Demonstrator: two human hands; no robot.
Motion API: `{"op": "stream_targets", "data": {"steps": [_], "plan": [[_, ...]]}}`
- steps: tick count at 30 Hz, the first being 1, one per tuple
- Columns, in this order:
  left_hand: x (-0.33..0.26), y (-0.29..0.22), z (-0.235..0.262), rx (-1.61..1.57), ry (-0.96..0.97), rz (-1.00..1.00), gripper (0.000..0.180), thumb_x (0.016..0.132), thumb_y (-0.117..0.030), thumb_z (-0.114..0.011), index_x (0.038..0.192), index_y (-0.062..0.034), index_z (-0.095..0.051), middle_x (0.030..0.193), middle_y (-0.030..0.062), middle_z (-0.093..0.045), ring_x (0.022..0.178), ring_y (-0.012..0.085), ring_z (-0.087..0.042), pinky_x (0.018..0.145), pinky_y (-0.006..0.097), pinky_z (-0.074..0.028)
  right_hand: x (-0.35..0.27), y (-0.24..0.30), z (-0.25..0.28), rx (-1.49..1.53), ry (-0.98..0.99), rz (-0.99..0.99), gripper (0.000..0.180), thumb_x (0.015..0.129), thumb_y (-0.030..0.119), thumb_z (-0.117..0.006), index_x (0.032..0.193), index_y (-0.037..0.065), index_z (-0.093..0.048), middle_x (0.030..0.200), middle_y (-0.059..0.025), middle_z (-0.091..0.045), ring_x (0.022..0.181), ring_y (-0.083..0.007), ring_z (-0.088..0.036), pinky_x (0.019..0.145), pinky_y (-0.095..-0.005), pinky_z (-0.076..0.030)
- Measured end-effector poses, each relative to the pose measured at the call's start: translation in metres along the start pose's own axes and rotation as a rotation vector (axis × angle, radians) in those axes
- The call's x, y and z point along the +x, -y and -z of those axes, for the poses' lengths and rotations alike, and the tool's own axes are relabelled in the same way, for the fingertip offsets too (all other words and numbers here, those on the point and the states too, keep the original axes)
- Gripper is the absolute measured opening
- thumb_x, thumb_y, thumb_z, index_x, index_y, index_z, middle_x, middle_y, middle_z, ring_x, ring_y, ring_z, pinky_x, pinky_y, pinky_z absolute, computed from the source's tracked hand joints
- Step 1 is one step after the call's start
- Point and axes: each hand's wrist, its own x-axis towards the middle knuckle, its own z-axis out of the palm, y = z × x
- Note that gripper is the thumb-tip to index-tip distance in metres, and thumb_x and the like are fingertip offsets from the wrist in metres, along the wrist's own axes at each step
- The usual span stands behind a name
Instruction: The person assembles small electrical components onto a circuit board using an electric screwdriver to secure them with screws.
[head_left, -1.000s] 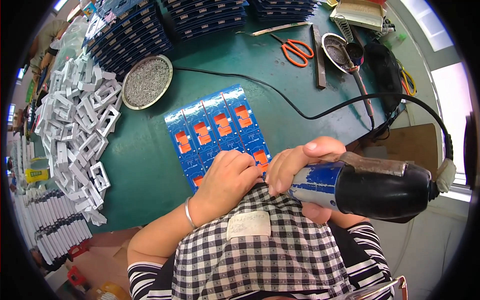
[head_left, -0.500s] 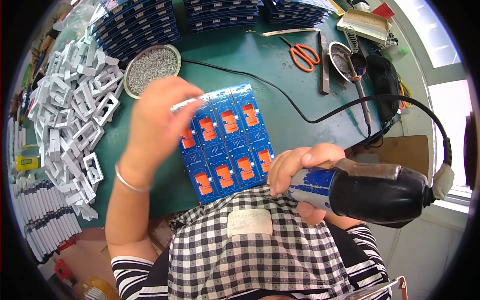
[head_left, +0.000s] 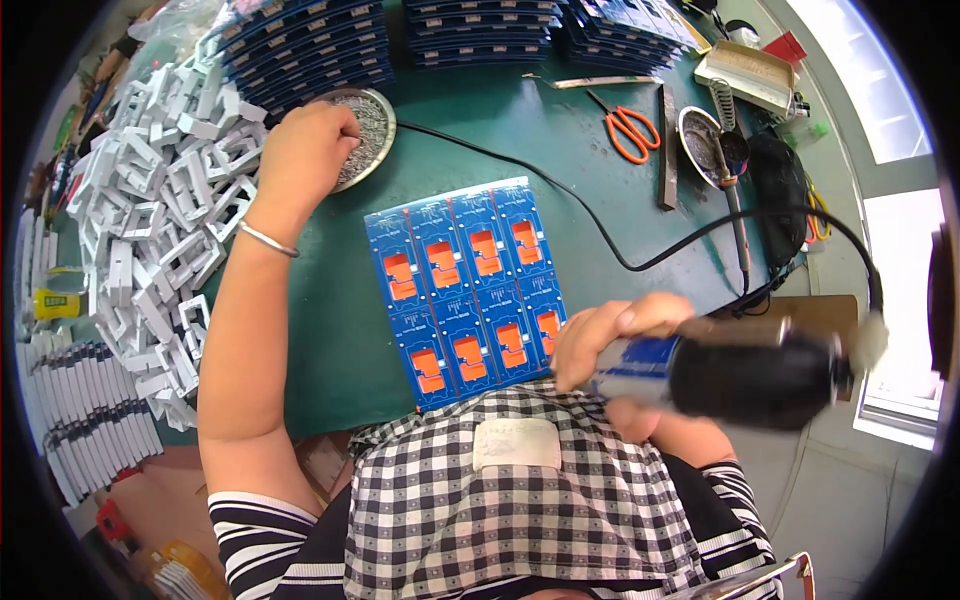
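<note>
Since the earlier frame the left hand [head_left: 312, 140] is moved off the blue circuit panel [head_left: 468, 288] at the desk's middle to the round metal dish [head_left: 372, 120], fingers closed inside, while the right hand [head_left: 610, 345] is clamped on the powered screwdriver [head_left: 740, 372]; fastening appears unfinished.

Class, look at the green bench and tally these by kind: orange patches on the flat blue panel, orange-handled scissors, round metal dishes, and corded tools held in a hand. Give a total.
Orange patches on the blue panel: 8
Orange-handled scissors: 1
Round metal dishes, one under the left hand at, one at: 2
Corded power tool in the right hand: 1
Total: 12
</note>
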Motion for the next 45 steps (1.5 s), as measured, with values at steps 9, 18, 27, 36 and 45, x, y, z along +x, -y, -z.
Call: {"op": "stream_targets", "data": {"steps": [9, 18, 27, 36, 45], "plan": [[-0.002, 0.014, 0.004, -0.230, -0.110, 0.128, 0.012, 0.083, -0.016, -0.064, 0.089, -0.0060, -0.064, 0.083, 0.0129, -0.066, 0.078, 0.0297, -0.064, 0.069, 0.037, -0.049, 0.003, -0.008, 0.025, 0.460, -0.413, 0.048, 0.060, 0.082, 0.039, -0.061, 0.127, 0.010, -0.034, 0.073, -0.0070, -0.055, 0.055, -0.0209, -0.057, 0.060, -0.0380, -0.049], [-0.066, -0.079, 0.025, -0.602, 0.036, -0.021, 0.009, 0.079, -0.002, -0.061, 0.087, -0.0035, -0.064, 0.075, 0.0087, -0.065, 0.069, 0.0222, -0.063, 0.064, 0.031, -0.050, -0.007, 0.004, 0.025, 0.286, -0.330, 0.149, 0.064, 0.086, 0.043, -0.057, 0.135, 0.011, -0.031, 0.073, -0.0047, -0.054, 0.055, -0.0197, -0.058, 0.060, -0.0374, -0.049], [-0.137, -0.152, 0.000, -0.661, 0.213, -0.392, 0.017, 0.069, -0.007, -0.074, 0.084, -0.0104, -0.067, 0.081, 0.0025, -0.065, 0.076, 0.0214, -0.061, 0.070, 0.034, -0.046, -0.009, 0.010, 0.016, 0.352, -0.312, 0.077, 0.069, 0.084, 0.044, -0.064, 0.136, 0.012, -0.029, 0.074, -0.0059, -0.057, 0.060, -0.0217, -0.062, 0.064, -0.0385, -0.051], [-0.133, -0.164, -0.008, -0.502, 0.210, -0.403, 0.018, 0.067, -0.013, -0.077, 0.080, -0.0153, -0.066, 0.081, -0.0038, -0.058, 0.080, 0.0176, -0.051, 0.075, 0.034, -0.035, -0.018, 0.011, 0.016, 0.404, -0.306, 0.084, 0.072, 0.082, 0.035, -0.070, 0.135, 0.012, -0.027, 0.080, -0.0083, -0.059, 0.069, -0.0243, -0.063, 0.069, -0.0377, -0.051], [-0.128, -0.164, -0.007, -0.404, 0.208, -0.427, 0.019, 0.067, -0.014, -0.075, 0.082, -0.0153, -0.064, 0.086, -0.0033, -0.056, 0.086, 0.0180, -0.050, 0.079, 0.036, -0.035, -0.014, -0.002, 0.022, 0.252, -0.030, 0.220, 0.078, 0.077, 0.015, -0.075, 0.136, 0.005, -0.024, 0.089, -0.0145, -0.061, 0.080, -0.0251, -0.063, 0.078, -0.0380, -0.051]]}}
